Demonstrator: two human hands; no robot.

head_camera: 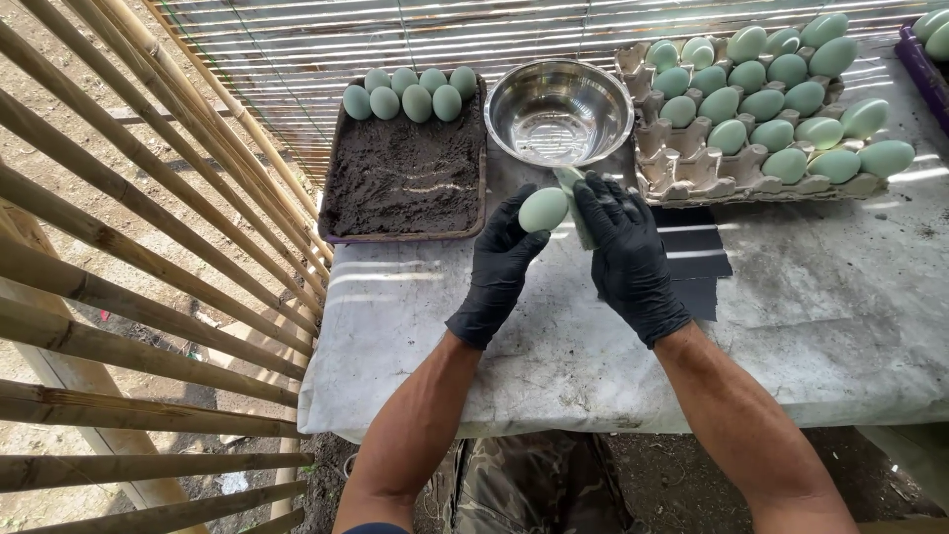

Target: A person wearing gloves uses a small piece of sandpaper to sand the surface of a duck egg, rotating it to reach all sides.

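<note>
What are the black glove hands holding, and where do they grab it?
The left hand grips a pale green egg around its side with the fingertips. The right hand holds a greenish pad by its lower part, against the egg.

Bench [811, 326]: grey, stained covering, front edge sagging over side. Dark tray [405, 178] of black soil-like mix sits on it, beyond and left of fingers; pale green eggs in row [410, 94] at tray's far end. Steel bowl [559, 109] stands just beyond fingers, empty. Cardboard egg carton [692, 173] lies beyond and right, filled with green eggs. Black sheets [697, 257] lie flat just right of fingers, partly under carton.
</note>
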